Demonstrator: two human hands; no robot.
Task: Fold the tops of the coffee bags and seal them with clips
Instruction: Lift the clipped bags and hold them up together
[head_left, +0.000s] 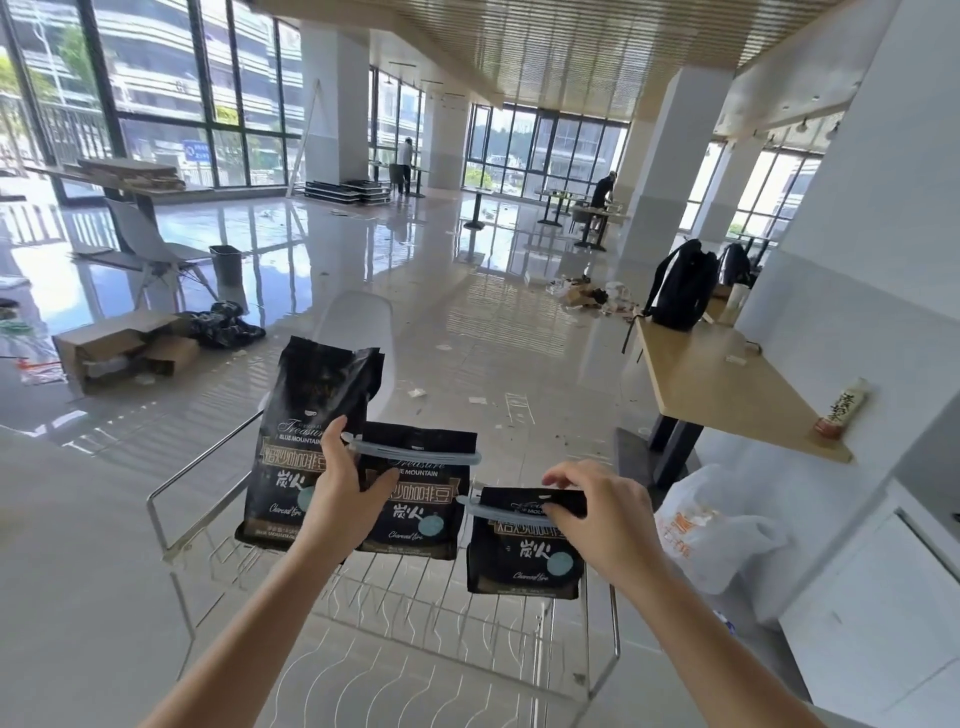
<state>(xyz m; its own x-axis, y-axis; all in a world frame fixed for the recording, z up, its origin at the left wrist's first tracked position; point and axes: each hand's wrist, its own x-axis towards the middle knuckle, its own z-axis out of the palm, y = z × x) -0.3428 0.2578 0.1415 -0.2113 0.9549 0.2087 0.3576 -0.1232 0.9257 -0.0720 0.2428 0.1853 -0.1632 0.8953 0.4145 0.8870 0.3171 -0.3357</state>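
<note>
Three black coffee bags stand in a wire rack (171, 499). The left bag (306, 415) is tall, its top unfolded and unclipped. The middle bag (421, 514) has its top folded down under a pale blue clip (415, 453). My left hand (343, 493) grips the middle bag's left side, thumb at the clip's end. The right bag (524, 556) is folded lowest, with a pale blue clip (498, 510) across its top. My right hand (597, 514) pinches that folded top and the clip's right end.
The rack sits on a white counter (78, 597). A white plastic bag (722, 525) lies to the right. Beyond are a white chair (358, 322), a wooden table (727, 389) with a black backpack (680, 286), and cardboard boxes (124, 348) on the floor.
</note>
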